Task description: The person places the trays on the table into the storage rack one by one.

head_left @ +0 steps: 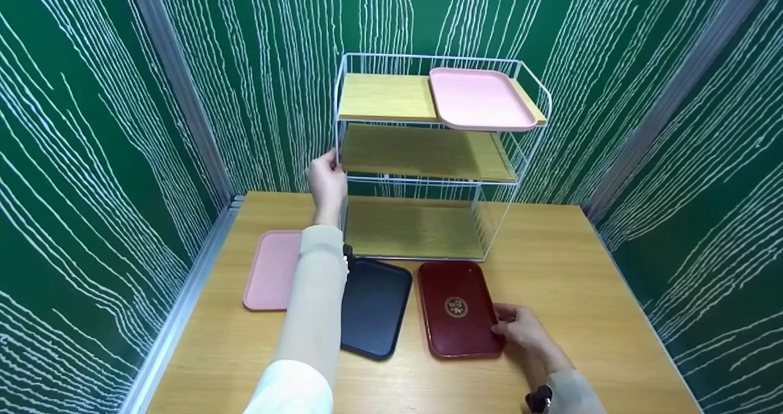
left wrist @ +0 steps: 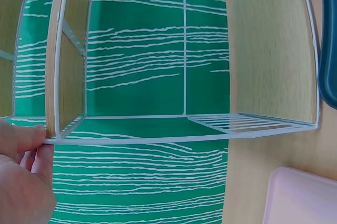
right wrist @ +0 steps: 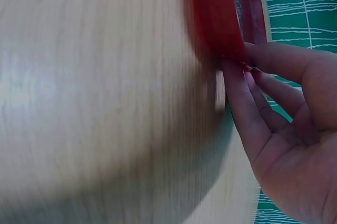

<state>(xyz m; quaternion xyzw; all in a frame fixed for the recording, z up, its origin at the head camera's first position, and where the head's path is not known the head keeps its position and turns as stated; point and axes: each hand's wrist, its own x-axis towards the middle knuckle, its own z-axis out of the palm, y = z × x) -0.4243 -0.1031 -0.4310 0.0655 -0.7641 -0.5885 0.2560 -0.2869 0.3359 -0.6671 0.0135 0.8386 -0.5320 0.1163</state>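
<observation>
A round gold emblem (head_left: 456,307) on the dark red tray (head_left: 459,340) is too small to read.

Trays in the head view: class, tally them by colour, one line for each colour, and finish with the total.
Pink: 2 (upper pink tray, lower pink tray)
Dark blue: 1 (dark blue tray)
Dark red: 1 (dark red tray)
Total: 4
</observation>
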